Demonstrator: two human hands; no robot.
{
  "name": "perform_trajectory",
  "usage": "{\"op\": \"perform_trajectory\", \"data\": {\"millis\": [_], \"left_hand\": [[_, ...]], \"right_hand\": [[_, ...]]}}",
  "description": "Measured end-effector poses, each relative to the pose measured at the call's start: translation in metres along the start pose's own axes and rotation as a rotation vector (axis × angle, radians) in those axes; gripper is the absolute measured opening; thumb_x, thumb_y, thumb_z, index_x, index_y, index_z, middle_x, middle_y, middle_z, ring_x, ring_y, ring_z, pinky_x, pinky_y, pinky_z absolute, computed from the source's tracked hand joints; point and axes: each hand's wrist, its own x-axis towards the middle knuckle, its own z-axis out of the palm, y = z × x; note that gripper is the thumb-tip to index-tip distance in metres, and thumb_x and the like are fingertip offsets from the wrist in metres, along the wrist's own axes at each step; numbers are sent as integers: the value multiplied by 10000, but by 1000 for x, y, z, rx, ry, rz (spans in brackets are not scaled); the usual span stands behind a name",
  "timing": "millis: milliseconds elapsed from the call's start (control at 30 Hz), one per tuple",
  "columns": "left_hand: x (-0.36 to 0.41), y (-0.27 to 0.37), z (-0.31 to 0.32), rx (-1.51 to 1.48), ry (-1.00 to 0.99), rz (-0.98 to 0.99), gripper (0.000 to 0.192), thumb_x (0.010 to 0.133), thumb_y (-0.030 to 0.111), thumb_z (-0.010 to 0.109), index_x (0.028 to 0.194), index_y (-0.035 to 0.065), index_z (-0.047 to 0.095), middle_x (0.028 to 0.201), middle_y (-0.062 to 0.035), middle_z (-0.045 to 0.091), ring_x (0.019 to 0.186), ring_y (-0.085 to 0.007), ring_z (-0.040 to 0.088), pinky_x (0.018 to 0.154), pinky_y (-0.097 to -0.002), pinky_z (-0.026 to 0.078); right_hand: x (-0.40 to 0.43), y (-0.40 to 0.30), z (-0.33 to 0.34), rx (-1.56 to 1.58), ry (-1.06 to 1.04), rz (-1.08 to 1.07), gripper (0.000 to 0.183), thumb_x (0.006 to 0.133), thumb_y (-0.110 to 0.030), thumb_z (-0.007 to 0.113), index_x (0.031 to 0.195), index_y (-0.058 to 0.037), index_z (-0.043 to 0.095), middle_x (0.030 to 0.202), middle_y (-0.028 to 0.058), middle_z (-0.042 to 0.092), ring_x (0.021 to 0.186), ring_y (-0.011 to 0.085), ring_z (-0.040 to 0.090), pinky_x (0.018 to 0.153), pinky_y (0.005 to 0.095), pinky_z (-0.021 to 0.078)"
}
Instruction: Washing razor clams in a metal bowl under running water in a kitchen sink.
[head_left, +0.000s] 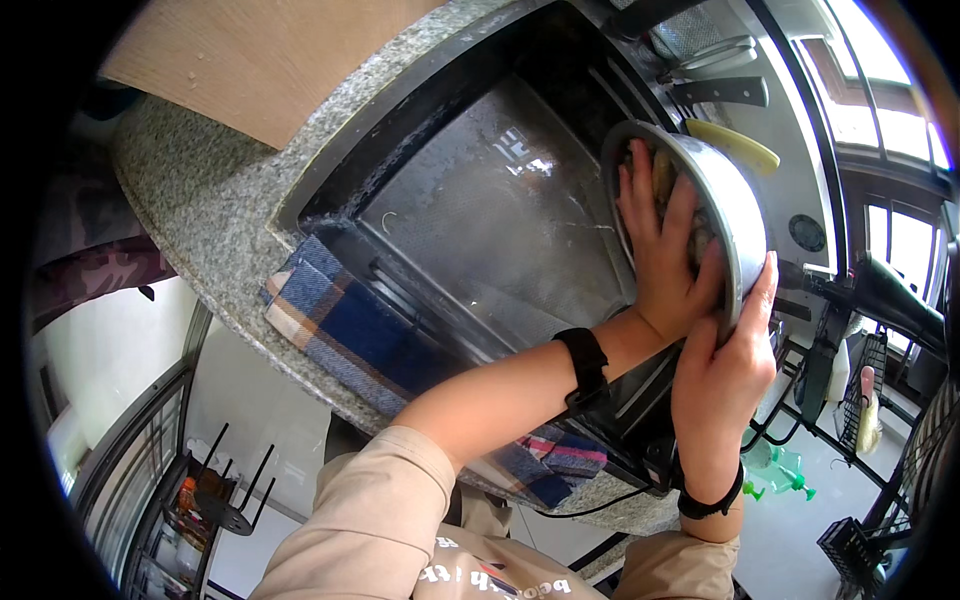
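A metal bowl (731, 202) is tipped steeply on its side over the right side of a dark sink (487, 202). My right hand (731, 367) grips its near rim, thumb on one side and fingers along the outer wall. My left hand (667, 247) reaches into the bowl's mouth with fingers spread, lying against small brownish and pale food pieces (662, 176). Those pieces are mostly hidden by the fingers, and I cannot tell exactly what they are. A wet film shines on the sink's floor.
A plaid cloth (360, 330) drapes over the sink's near edge. On the granite counter (217, 180) lies a wooden board (277, 67). Knives with a black handle (724, 91) and a yellow part (735, 146) stand beyond the bowl. A green-topped bottle (780, 469) and wire racks (862, 397) are at right.
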Motion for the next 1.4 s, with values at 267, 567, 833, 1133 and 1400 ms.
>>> {"op": "perform_trajectory", "data": {"millis": [267,567,833,1133,1400], "left_hand": [[6,8,-3,624,-349,-51,504,782,391,499,1264,299,383,1404,-164,96,1205,-538,77,882,-705,48],[14,-41,-34,760,-927,19,368,777,327,515,1091,136,536,1191,-209,417,1121,-409,368,900,-508,333],[60,-80,-63,1204,-1112,-235,286,768,261,478,956,84,601,969,-137,588,916,-307,559,770,-438,439],[48,-119,-69,1353,-1299,-471,279,740,240,509,933,67,612,940,-150,605,907,-306,568,781,-383,450],[59,-123,-66,1316,-1377,-560,269,745,265,525,868,39,602,867,-169,613,853,-302,584,744,-377,453]], "right_hand": [[13,78,32,552,-247,370,341,714,-32,440,1029,89,487,819,151,599,635,241,600,576,325,488],[-34,142,155,1338,-605,1100,276,710,-16,446,973,62,485,828,133,581,679,233,606,556,332,534],[-75,180,232,1461,-662,1245,246,737,-10,457,965,80,478,820,148,572,660,238,604,544,348,536],[-74,160,213,1316,-940,1029,389,785,-182,534,1079,48,425,946,157,565,737,236,601,585,357,525],[-29,197,126,523,446,949,423,732,-253,626,999,-2,416,753,100,513,688,215,510,674,346,419]]}}
